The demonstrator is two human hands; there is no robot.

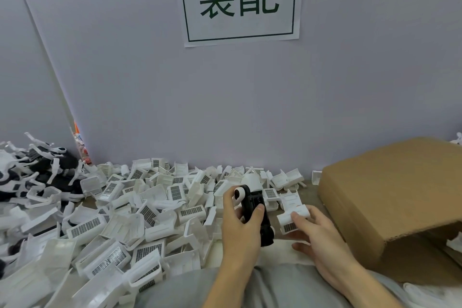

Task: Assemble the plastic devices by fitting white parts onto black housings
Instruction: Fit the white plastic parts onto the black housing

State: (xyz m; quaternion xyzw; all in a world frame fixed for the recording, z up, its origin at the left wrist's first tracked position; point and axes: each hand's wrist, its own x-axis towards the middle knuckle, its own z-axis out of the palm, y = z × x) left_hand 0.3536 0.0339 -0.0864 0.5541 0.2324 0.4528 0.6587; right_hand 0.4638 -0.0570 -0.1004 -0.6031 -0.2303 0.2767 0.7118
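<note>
My left hand (240, 227) grips a black housing (257, 217) with a white round piece at its top end, held upright over the table's near edge. Just to the right, my right hand (317, 240) holds a white part (292, 220) with a grille sticker, its fingers around the part's right side. The white part sits close beside the housing, and I cannot tell whether they touch. A big heap of white parts (120, 227) with grille stickers covers the table to the left and behind.
A brown cardboard box (390, 197) lies on its side at the right. A pile of black-and-white assembled devices (32, 175) sits at the far left. A grey wall (225, 107) with a paper sign (240, 0) stands behind the table.
</note>
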